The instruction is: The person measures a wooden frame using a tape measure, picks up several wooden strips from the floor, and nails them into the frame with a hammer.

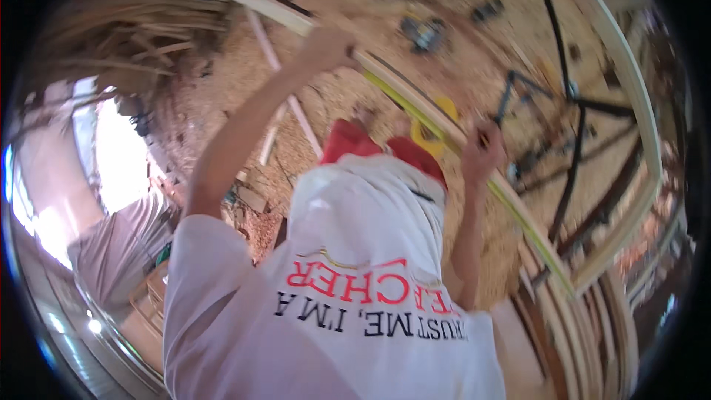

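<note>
A long, pale wooden strip (400, 86) runs slantwise in front of me, from the upper left to the lower right. My left hand (326, 48) is closed round it at the upper part. Along its near edge lies a yellow tape measure blade (529, 224), stretching past my right hand towards the strip's lower right end. My right hand (483, 152) is at the strip, fingers pinched together around something small and dark that I cannot make out. Behind the blade, between the hands, a yellow object (426, 139) shows in part; its kind is unclear.
Wood shavings cover the floor (355, 11). A power tool (424, 33) lies at the far side, and black bars of a stand (574, 170) rise at the right. Stacked boards (133, 30) fill the far left. More long strips (592, 326) lie at the lower right.
</note>
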Action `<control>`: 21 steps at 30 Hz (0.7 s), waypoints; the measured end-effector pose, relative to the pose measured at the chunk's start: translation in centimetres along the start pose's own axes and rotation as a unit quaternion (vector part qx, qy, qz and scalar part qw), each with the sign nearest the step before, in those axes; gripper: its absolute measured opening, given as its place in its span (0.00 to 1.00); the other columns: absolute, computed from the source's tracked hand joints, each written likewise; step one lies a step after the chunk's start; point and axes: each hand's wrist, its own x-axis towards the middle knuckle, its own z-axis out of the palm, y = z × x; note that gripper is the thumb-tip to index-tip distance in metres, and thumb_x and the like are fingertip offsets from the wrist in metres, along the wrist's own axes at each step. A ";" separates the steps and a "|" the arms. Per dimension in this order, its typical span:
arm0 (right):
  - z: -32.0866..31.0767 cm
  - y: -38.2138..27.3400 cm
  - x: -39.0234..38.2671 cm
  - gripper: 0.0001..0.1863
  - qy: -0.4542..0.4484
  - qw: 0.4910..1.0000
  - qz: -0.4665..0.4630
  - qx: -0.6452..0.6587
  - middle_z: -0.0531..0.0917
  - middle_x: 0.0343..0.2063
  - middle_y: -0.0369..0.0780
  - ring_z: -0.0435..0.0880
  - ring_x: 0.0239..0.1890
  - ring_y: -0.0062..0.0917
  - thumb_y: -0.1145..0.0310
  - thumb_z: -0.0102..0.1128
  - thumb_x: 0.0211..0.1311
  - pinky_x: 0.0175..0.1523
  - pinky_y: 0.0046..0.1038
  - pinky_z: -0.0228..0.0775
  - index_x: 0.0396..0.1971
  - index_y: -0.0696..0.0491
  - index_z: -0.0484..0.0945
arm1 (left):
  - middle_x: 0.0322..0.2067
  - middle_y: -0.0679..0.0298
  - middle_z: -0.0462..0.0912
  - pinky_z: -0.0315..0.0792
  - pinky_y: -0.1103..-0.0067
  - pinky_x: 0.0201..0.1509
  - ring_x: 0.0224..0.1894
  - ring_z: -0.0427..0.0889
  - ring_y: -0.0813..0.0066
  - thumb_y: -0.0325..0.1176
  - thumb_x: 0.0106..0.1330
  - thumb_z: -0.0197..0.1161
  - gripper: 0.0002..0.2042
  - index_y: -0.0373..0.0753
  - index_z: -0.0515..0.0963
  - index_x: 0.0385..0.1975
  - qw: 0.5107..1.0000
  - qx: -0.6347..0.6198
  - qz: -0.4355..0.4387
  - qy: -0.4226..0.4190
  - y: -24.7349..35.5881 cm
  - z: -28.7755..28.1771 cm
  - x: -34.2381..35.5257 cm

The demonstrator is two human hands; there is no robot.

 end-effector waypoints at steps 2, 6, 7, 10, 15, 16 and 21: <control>-0.7 0.3 -0.3 0.02 -0.027 0.995 0.093 -0.023 0.83 0.28 0.40 0.83 0.33 0.26 0.78 0.65 0.62 0.42 0.29 0.76 0.34 0.58 0.82 | 0.27 0.55 0.85 0.77 0.60 0.40 0.36 0.86 0.53 0.61 0.49 0.76 0.26 0.39 0.84 0.28 0.999 0.016 0.039 0.028 -1.9 -1.5 -1.0; -0.6 0.4 0.0 0.05 -0.032 0.995 0.088 -0.021 0.81 0.27 0.39 0.79 0.31 0.22 0.75 0.63 0.66 0.37 0.28 0.73 0.36 0.61 0.79 | 0.26 0.55 0.84 0.76 0.60 0.39 0.35 0.85 0.52 0.58 0.53 0.75 0.25 0.38 0.82 0.26 0.999 0.009 0.022 0.047 -8.2 -6.4 -2.5; -0.3 0.3 0.2 0.05 -0.031 0.997 0.076 -0.014 0.80 0.25 0.37 0.77 0.27 0.19 0.74 0.62 0.67 0.33 0.26 0.70 0.36 0.61 0.79 | 0.26 0.55 0.84 0.76 0.60 0.39 0.34 0.85 0.52 0.58 0.54 0.74 0.24 0.38 0.82 0.26 0.998 0.006 0.017 0.053 -9.8 -7.3 -2.5; 1.4 -0.6 1.4 0.06 -0.076 0.983 0.157 -0.051 0.82 0.29 0.41 0.81 0.32 0.27 0.75 0.62 0.66 0.39 0.31 0.74 0.37 0.63 0.79 | 0.27 0.54 0.84 0.76 0.60 0.40 0.36 0.85 0.52 0.57 0.56 0.74 0.24 0.37 0.82 0.27 0.997 0.034 -0.027 0.066 -16.6 -10.5 -2.9; 8.3 -4.1 4.2 0.07 -0.073 0.991 0.077 -0.084 0.83 0.31 0.42 0.81 0.31 0.26 0.75 0.62 0.65 0.39 0.31 0.74 0.37 0.63 0.79 | 0.36 0.54 0.87 0.76 0.58 0.48 0.44 0.85 0.51 0.61 0.55 0.73 0.28 0.38 0.87 0.39 0.989 0.087 -0.056 0.106 -30.7 -15.4 -3.4; 10.4 -5.2 4.9 0.06 -0.080 0.992 0.073 -0.063 0.83 0.31 0.42 0.81 0.31 0.26 0.75 0.62 0.65 0.38 0.31 0.74 0.37 0.63 0.79 | 0.37 0.55 0.87 0.76 0.58 0.50 0.45 0.85 0.51 0.61 0.55 0.74 0.29 0.39 0.87 0.41 0.986 0.088 -0.060 0.126 -33.8 -16.4 -3.4; 21.8 -13.1 8.2 0.06 -0.118 0.990 0.066 -0.043 0.84 0.29 0.41 0.81 0.30 0.26 0.75 0.61 0.66 0.38 0.30 0.74 0.37 0.62 0.80 | 0.41 0.57 0.87 0.77 0.60 0.55 0.49 0.84 0.53 0.59 0.55 0.75 0.30 0.40 0.87 0.47 0.976 0.079 -0.118 0.167 -49.5 -21.1 -1.9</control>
